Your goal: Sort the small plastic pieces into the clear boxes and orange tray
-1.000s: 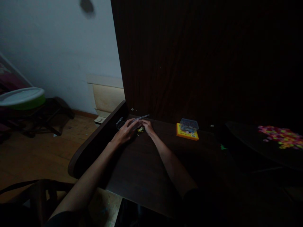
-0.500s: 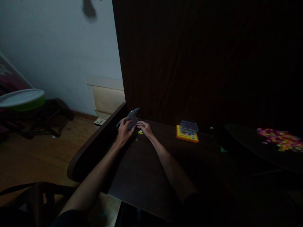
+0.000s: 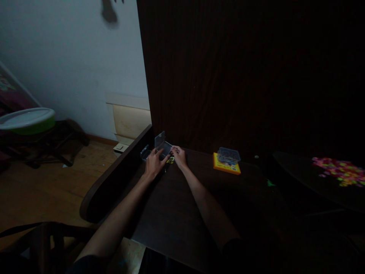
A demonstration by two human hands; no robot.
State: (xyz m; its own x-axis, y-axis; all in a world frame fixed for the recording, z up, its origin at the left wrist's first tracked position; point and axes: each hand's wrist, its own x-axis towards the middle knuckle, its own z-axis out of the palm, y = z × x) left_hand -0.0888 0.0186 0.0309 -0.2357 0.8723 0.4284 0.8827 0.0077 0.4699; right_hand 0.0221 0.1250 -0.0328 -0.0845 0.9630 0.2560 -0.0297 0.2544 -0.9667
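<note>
A small clear plastic box with its hinged lid raised is at the far left end of the dark table. My left hand grips its near left side, thumb and fingers closed on the wall. At the box's right edge, the bent fingers of my right hand are closed against the rim. Tiny yellow and white pieces lie in a small heap between my hands, with a single pale piece nearer me. Just left of my left hand rests another clear plastic case.
To the right, a clear container stands on a yellow box. Many colourful small pieces are spread on a dark surface at far right. A raised dark edge borders the table's left side, and a dark panel rises behind.
The clear box and both hands have shifted slightly right. Its lid now stands more upright, and more of the case on the left shows.
</note>
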